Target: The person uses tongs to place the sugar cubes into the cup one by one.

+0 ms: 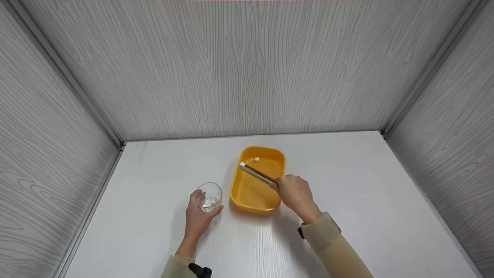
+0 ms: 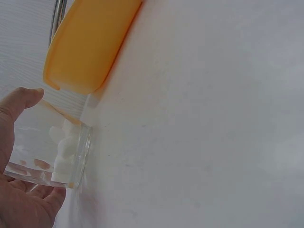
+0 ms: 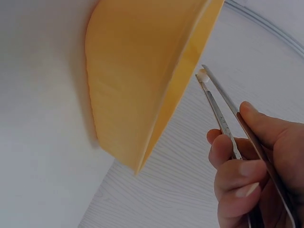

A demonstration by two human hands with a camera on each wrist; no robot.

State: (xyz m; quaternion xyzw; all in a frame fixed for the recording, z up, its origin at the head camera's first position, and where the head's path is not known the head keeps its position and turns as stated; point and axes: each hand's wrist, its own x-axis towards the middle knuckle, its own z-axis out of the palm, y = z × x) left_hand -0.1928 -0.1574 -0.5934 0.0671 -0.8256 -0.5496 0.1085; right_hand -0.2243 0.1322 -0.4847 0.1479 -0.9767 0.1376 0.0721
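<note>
My left hand (image 1: 197, 218) grips a clear glass (image 1: 213, 190) from its near left side, thumb and fingers round the wall. Several small white cubes (image 2: 66, 149) lie in the bottom of this glass. My right hand (image 1: 296, 192) holds metal tweezers (image 1: 259, 174) above a yellow tray (image 1: 251, 197). Between the tweezer tips a small white cube (image 3: 203, 75) is pinched, higher than the tray's rim. Inside the tray, near its far end, sits another small white piece (image 1: 256, 159).
The glass and tray stand side by side on a white table (image 1: 154, 173), a narrow gap between them. Grey wood-grain panels (image 1: 247, 69) close off the back and both sides.
</note>
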